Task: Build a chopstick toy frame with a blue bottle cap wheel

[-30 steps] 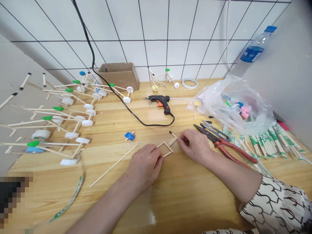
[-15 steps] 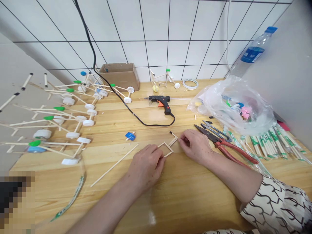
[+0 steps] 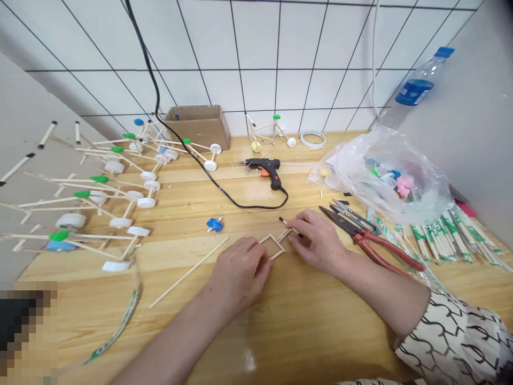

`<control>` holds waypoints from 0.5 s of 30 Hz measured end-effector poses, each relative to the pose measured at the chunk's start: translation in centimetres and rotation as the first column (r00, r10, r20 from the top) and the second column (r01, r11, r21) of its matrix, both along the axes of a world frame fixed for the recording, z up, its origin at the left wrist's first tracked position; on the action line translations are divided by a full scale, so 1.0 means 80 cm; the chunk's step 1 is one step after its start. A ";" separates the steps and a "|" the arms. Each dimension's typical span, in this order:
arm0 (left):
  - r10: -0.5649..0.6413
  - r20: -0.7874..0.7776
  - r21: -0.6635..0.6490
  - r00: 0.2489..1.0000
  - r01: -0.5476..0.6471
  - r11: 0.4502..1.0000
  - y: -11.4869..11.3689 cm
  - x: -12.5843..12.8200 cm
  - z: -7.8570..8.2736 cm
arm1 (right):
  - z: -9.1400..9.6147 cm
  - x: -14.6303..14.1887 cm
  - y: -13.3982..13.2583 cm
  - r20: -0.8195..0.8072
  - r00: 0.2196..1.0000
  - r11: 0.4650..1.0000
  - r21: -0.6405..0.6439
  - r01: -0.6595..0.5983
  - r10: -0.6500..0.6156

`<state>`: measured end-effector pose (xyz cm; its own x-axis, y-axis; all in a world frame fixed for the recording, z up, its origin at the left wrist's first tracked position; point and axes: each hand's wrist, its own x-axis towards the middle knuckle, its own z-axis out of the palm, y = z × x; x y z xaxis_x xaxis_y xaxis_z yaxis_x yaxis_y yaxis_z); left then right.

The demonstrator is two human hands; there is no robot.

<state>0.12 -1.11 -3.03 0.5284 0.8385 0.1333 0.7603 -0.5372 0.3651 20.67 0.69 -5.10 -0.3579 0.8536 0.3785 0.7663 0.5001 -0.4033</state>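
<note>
A small frame of thin wooden sticks [image 3: 274, 241] lies low over the table between my hands, with a short black-tipped crosspiece at its right end. My left hand [image 3: 242, 272] is closed on the frame's left end, and its fingers hide that part. The thumb and fingers of my right hand [image 3: 316, 243] pinch the right end by the crosspiece, whose black ends show on both sides of the fingers. A long loose wooden stick [image 3: 188, 272] lies left of my left hand. Beyond it is a small blue piece with a stick through it [image 3: 215, 224].
Several stick tricycles with white wheels [image 3: 120, 222] crowd the left side. A glue gun [image 3: 266, 168] with its black cord lies ahead. Red-handled pliers [image 3: 377, 246], snips [image 3: 356, 214], a plastic bag [image 3: 385, 176] and wrapped sticks [image 3: 441, 238] are at right. A cardboard box [image 3: 198, 128] stands behind.
My right hand has shifted slightly left, and its fingers now wrap the black-tipped crosspiece end of the frame. My left hand has stayed in place on the frame.
</note>
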 end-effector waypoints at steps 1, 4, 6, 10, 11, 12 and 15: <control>0.000 -0.001 0.003 1.000 0.000 1.000 0.000 0.000 0.000 | -0.002 0.000 0.001 -0.003 1.000 1.000 0.013 -0.025 0.025; -0.006 -0.001 0.006 1.000 0.006 1.000 0.000 0.000 0.000 | -0.005 -0.002 0.003 0.000 0.998 0.998 0.029 -0.058 0.058; -0.009 -0.002 0.007 1.000 0.009 1.000 0.001 0.001 0.000 | -0.004 -0.004 0.004 0.005 0.998 0.998 0.028 -0.063 0.063; -0.007 0.001 0.011 1.000 0.007 1.000 0.001 0.002 0.000 | -0.002 -0.006 0.003 0.015 0.998 0.998 0.009 -0.055 0.055; -0.008 0.002 0.009 1.000 0.008 1.000 0.001 0.002 0.000 | -0.002 -0.007 0.003 0.018 0.999 0.999 0.001 -0.050 0.050; -0.008 0.003 0.007 1.000 0.008 1.000 0.001 0.002 0.000 | -0.002 -0.007 0.003 0.020 0.999 0.999 -0.004 -0.046 0.046; -0.007 0.003 -0.001 1.000 0.007 1.000 0.001 0.002 0.001 | -0.002 -0.008 0.003 0.024 0.999 0.999 -0.008 -0.041 0.041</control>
